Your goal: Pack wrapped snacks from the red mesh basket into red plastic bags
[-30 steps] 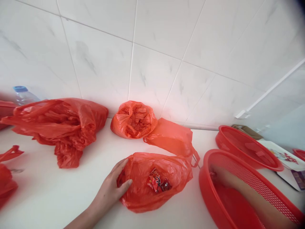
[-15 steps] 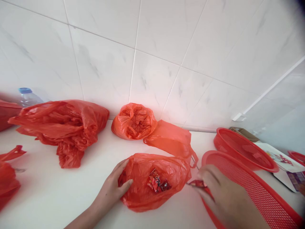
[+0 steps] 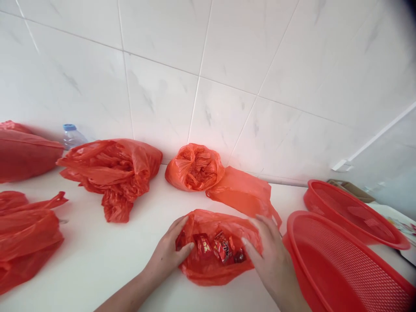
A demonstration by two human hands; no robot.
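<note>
A red plastic bag (image 3: pixel 216 277) lies with its mouth spread wide on the white table, several small snack packets (image 3: pixel 222 247) inside. My left hand (image 3: pixel 173 247) grips the bag's left rim, thumb inside and fingers behind the plastic. At the opposite rim, my right hand (image 3: pixel 269 253) has its thumb inside the bag and its fingers round the outer side. Just right of that hand stands a red mesh basket (image 3: pixel 325 264). A flat red bag (image 3: pixel 242 186) lies behind the opened one.
Bunched red bags (image 3: pixel 195 169) sit along the tiled wall, with a larger crumpled heap (image 3: pixel 113 169) further left. A clear bottle with a blue cap (image 3: pixel 73 136) stands behind. More red bags (image 3: pixel 29 238) lie at the left. A second red basket (image 3: pixel 354 212) is at the right.
My right hand has moved left from beside the basket to the bag's right rim, and the red packet it held now lies inside. The view has shifted left.
</note>
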